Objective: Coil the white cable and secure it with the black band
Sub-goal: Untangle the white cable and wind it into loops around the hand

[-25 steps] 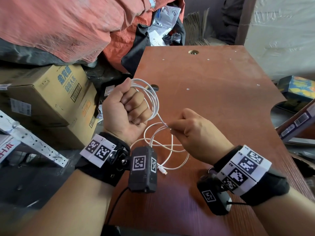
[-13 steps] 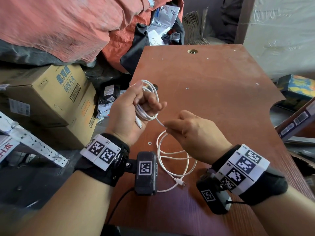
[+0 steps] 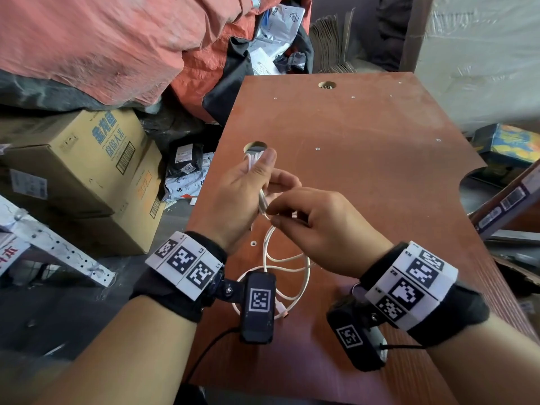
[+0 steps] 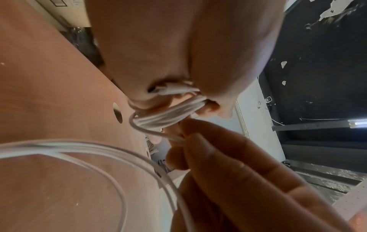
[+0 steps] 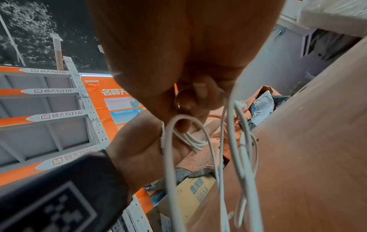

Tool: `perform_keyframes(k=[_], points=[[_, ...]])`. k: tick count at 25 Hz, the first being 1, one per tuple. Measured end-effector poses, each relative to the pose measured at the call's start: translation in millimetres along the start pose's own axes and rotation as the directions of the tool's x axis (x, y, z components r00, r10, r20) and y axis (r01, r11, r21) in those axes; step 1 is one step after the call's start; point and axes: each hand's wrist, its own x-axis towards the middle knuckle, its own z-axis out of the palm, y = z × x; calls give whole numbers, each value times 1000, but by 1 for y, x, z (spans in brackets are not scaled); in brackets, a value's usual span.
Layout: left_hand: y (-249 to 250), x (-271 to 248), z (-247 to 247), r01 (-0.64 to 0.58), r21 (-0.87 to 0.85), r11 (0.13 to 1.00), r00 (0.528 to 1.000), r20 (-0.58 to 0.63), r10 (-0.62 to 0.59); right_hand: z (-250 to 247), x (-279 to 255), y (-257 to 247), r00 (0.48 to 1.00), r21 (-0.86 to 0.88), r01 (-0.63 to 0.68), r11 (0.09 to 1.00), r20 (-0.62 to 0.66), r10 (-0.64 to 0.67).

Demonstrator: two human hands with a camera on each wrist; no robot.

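Note:
My left hand point(image 3: 271, 176) holds a small coil of white cable point(image 3: 255, 159) between thumb and fingers above the brown table point(image 3: 374, 147). In the left wrist view the coil point(image 4: 170, 116) is a bundle of several turns with a connector end point(image 4: 170, 90) tucked under the thumb. My right hand point(image 3: 273, 216) pinches the strand just below the coil, fingertips point(image 4: 190, 139) close to the left hand. The loose rest of the cable point(image 3: 292, 267) hangs in loops down to the table, its free plug point(image 3: 283, 312) near my left wrist camera. No black band is in view.
Cardboard boxes point(image 3: 87, 165) and an orange tarp point(image 3: 102, 48) are stacked left of the table. A round hole point(image 3: 254, 147) lies just beyond my left hand, another point(image 3: 326, 85) at the far end. Colourful boxes point(image 3: 508, 141) sit off the right edge.
My left hand has turned from a fist to a thumb-and-finger hold on the coil. My right hand has moved up close to it, and the loose loops have shrunk and drawn nearer.

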Motion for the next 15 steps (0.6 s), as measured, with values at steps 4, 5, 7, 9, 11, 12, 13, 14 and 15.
perform_keyframes(k=[4, 5, 7, 9, 11, 12, 13, 14, 15], points=[[-5, 2, -3, 33, 99, 994, 999, -40, -29, -6, 0, -2, 996, 136, -87, 987, 15, 86], [-6, 2, -3, 36, 121, 992, 999, -41, -31, -7, 1, -3, 996, 156, -85, 984, 13, 84], [-7, 2, -2, 33, 130, 991, 999, -35, -28, -6, 2, -1, 998, 165, -57, 985, -8, 59], [-7, 2, -1, 35, 155, 987, 999, -18, -33, -4, 2, 0, 999, 155, -29, 988, -38, 36], [-6, 2, -1, 40, 179, 983, 999, -22, -37, -3, 2, 1, 997, 169, -16, 986, -71, 29], [-6, 3, -1, 40, 191, 981, 999, -28, -35, -3, 2, 1, 996, 184, -15, 983, -86, 32], [-5, 3, 0, 40, 204, 978, 999, -35, -34, -3, 2, 1, 995, 201, -14, 980, -96, 34], [-5, 3, 1, 39, 216, 976, 999, -46, -29, -4, 2, 0, 994, 212, -11, 977, -100, 33], [-4, 3, 1, 34, 232, 972, 998, -52, -22, -3, 2, -1, 994, 217, -10, 976, -100, 32]])
